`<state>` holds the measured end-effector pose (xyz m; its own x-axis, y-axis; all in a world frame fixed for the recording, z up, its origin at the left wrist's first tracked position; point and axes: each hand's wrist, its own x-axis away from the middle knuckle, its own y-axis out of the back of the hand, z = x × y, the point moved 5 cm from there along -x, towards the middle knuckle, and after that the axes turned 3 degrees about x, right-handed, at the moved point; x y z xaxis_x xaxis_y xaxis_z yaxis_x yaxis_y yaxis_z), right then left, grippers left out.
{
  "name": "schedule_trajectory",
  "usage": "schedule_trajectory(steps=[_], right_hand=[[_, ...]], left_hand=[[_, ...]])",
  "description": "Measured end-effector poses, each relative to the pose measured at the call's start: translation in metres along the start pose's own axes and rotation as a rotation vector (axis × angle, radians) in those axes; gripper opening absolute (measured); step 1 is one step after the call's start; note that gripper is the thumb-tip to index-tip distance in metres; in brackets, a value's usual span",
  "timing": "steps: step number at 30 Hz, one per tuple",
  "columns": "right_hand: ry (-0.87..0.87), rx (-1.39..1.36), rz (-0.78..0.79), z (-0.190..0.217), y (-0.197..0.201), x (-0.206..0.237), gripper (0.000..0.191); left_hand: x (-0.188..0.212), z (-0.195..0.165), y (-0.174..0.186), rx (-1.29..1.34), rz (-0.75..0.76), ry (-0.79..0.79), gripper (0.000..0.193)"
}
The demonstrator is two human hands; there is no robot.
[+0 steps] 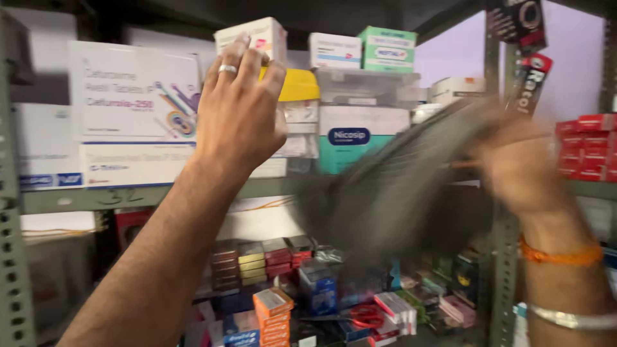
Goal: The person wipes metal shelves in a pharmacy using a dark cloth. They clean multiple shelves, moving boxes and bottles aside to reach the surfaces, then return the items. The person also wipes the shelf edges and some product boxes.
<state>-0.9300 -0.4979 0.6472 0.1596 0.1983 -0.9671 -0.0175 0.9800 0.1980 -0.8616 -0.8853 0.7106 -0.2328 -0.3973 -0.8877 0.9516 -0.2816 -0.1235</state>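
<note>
My left hand (241, 106), with a ring on one finger, reaches up to the top shelf and grips a clear container with a yellow lid (299, 115). My right hand (520, 164), blurred by motion, holds a grey cloth (392, 186) that sweeps across the front of the shelf. An orange thread band and a metal bangle circle the right wrist.
A grey metal shelf rack (83, 199) carries white, green and teal medicine boxes (350, 138) on top. Red boxes (588, 148) are stacked at the right. The lower shelf holds several small colourful packs (273, 315) and red-handled scissors (366, 316).
</note>
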Motion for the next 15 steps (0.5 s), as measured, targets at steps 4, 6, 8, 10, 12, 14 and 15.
schedule_trajectory(steps=[4, 6, 8, 10, 12, 14, 15], right_hand=[[0.151, 0.84, -0.165, -0.002, 0.016, 0.005, 0.027], [0.22, 1.266, -0.236, -0.004, 0.008, 0.007, 0.023], [-0.018, 1.155, 0.355, -0.023, -0.013, 0.008, 0.009], [-0.344, 0.707, 0.398, -0.009, -0.001, 0.02, 0.013], [-0.141, 0.633, -0.081, 0.038, 0.042, 0.011, 0.014], [0.14, 0.712, -0.407, 0.066, 0.065, 0.004, 0.015], [0.291, 0.785, -0.544, 0.073, 0.069, 0.001, 0.016]], left_hand=[[0.008, -0.027, -0.023, 0.117, 0.042, 0.02, 0.033], [0.009, -0.042, -0.035, 0.159, 0.03, -0.008, 0.029], [0.013, -0.06, -0.047, 0.14, 0.006, -0.034, 0.031], [0.014, -0.072, -0.057, 0.148, -0.007, -0.06, 0.032], [0.017, -0.081, -0.066, 0.187, 0.001, -0.073, 0.032], [0.018, -0.093, -0.076, 0.233, 0.022, -0.059, 0.03], [0.019, -0.098, -0.081, 0.253, 0.034, -0.053, 0.029]])
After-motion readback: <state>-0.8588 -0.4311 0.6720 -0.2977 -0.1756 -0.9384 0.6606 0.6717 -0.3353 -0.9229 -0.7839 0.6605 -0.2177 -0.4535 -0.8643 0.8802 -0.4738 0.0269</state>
